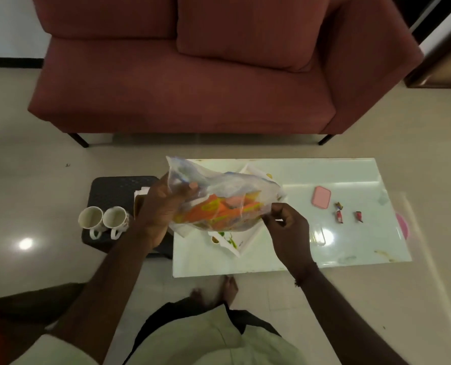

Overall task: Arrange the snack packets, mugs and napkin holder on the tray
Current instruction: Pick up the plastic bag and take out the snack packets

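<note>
A clear plastic bag (219, 196) holding orange snack packets (219, 212) hangs above a white tray (241, 245) on the glass table. My left hand (158, 209) grips the bag's upper left part. My right hand (285, 219) pinches its right edge. Two white mugs (103, 221) stand side by side on a dark stool (119, 188) to the left. A white napkin holder (140, 194) peeks out behind my left hand, mostly hidden. The bag covers most of the tray.
On the glass table (350, 248) lie a pink lid (321, 197) and three small wrapped sweets (346, 213) to the right. A maroon sofa (192, 75) stands beyond the table. My feet (219, 291) show below the table's near edge.
</note>
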### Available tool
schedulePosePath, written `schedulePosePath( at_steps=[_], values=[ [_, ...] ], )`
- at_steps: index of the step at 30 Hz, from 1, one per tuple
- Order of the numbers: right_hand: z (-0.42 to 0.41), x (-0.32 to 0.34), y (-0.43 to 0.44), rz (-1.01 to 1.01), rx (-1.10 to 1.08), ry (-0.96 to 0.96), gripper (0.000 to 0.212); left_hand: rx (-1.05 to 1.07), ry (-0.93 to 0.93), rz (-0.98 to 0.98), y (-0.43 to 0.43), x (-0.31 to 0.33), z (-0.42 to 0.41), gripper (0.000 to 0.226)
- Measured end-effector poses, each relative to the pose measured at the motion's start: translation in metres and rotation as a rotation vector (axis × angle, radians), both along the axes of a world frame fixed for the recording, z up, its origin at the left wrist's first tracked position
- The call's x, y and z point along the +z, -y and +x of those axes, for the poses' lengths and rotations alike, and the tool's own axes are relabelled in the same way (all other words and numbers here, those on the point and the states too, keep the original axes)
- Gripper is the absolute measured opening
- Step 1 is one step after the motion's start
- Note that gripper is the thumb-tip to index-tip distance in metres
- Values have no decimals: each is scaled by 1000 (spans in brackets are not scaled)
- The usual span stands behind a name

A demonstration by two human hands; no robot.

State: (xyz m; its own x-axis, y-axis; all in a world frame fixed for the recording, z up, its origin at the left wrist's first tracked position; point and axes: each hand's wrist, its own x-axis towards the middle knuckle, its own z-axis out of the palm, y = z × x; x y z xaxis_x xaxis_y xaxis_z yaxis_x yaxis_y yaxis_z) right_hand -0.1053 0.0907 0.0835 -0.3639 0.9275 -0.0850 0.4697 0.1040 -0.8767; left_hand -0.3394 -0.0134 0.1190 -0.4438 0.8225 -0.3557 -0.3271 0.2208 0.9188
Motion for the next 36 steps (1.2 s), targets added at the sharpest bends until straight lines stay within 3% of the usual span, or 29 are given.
schedulePosePath(
  at_steps=[3,6,8,10,15,19,22,25,28,31,33,36],
  values=[
    [19,-5,0,-58,-14,61,10,-26,-91,4,-7,0,17,23],
    [37,4,3,-102,-100,94,35,-93,-268,-60,-10,-7,27,19],
    [45,19,4,15,-136,98,45,-165,-391,-86,-10,-10,32,19],
    [47,36,2,133,-20,85,46,-248,-404,-78,-9,-12,36,11],
    [31,60,-15,35,431,156,41,-435,-248,51,-1,0,42,52],
    [19,60,-19,-115,687,280,43,-482,-315,82,4,17,46,47],
    [19,57,-13,-101,685,275,26,-443,-408,42,8,21,52,49],
    [26,54,-6,-139,593,202,8,-337,-379,-22,14,16,58,41],
    [35,47,-1,-137,511,105,19,-254,-372,-83,19,6,67,32],
    [50,37,-4,-177,617,-52,22,-190,-318,-101,19,0,86,32],
    [59,34,-13,-348,694,-66,9,-174,-278,-119,15,-2,101,30],
    [70,33,-33,-562,725,-6,25,-180,-252,-144,3,-5,126,31]
  ],
)
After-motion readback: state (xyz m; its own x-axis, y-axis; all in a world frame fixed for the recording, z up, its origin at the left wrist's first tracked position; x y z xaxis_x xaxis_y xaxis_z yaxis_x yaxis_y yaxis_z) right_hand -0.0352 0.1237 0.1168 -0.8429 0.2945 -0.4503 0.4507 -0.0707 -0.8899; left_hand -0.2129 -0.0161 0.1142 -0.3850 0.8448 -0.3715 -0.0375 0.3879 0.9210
